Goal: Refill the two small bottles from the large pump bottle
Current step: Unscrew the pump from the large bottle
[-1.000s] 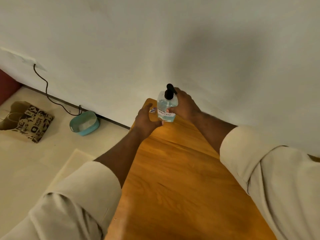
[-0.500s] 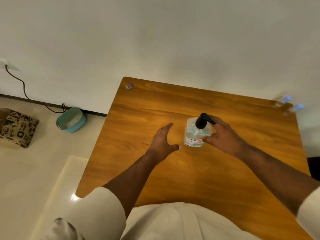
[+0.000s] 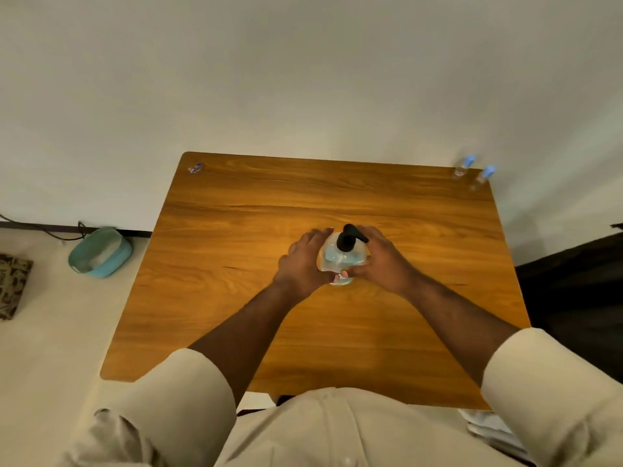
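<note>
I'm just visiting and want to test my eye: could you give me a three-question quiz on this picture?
1. True or false: both hands grip the clear pump bottle with the black nozzle.
2. The two small blue-capped bottles stand at which corner of the wooden table? A far right, B near left, C far left.
3. What colour is the bowl on the floor?

Key: 1 true; 2 A; 3 teal.

A: Where's the large clear plastic pump bottle (image 3: 342, 261) with the black pump head?
B: Upright at mid-frame, blue liquid inside.
A: And the two small clear bottles with blue caps?
B: One (image 3: 464, 166) beside the other (image 3: 482, 176), upright, upper right of the frame
</note>
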The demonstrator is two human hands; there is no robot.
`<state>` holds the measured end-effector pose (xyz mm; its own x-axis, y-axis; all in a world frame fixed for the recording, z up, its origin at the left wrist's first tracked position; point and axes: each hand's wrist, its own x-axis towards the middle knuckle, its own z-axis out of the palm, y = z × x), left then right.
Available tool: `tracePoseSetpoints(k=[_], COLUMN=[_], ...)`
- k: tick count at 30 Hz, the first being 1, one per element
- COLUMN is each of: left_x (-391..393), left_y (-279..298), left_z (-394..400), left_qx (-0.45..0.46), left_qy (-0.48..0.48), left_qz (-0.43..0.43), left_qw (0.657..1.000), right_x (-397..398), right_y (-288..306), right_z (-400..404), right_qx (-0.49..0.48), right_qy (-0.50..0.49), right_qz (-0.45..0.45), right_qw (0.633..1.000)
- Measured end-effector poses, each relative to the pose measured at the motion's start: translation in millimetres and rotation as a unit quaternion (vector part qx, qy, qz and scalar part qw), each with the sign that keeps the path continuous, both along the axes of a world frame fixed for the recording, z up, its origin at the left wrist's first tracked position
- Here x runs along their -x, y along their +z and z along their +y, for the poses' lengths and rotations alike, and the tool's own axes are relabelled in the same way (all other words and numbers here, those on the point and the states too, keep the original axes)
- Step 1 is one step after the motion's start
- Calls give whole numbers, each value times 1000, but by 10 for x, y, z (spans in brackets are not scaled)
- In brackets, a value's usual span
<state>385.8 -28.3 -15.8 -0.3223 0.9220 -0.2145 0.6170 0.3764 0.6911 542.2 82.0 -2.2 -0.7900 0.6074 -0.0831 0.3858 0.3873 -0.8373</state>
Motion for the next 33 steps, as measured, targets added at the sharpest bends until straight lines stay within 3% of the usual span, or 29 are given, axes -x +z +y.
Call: tracePoseSetpoints(k=[4,9,14,19,24,27,33], left_x=[-22,-63,-59,-41,-54,-58,-71], left_y=[88,124,147,173,195,189,176], left_z=[83,111,114,119,89,88,65], left_qx=[14,13,30,39,47,51,48], left_qy=[15,37,28,20,22,21,23], left_qz=[46,40,56,65,68,82,82], left_qw=[999,998,998,997,996,995,995], right_x=[13,124,139,131,103,97,177], right_y=[89,218,270,304,322,289,177], right_z=[43,18,40,178,296,251,38], right_qx=[-44,-106,-76,-53,44,106,31], right_qy=[-33,-46,-39,34,79,28,-59], right_qz=[15,3,10,-22,-47,-21,44], right_qw=[998,993,996,998,995,994,997])
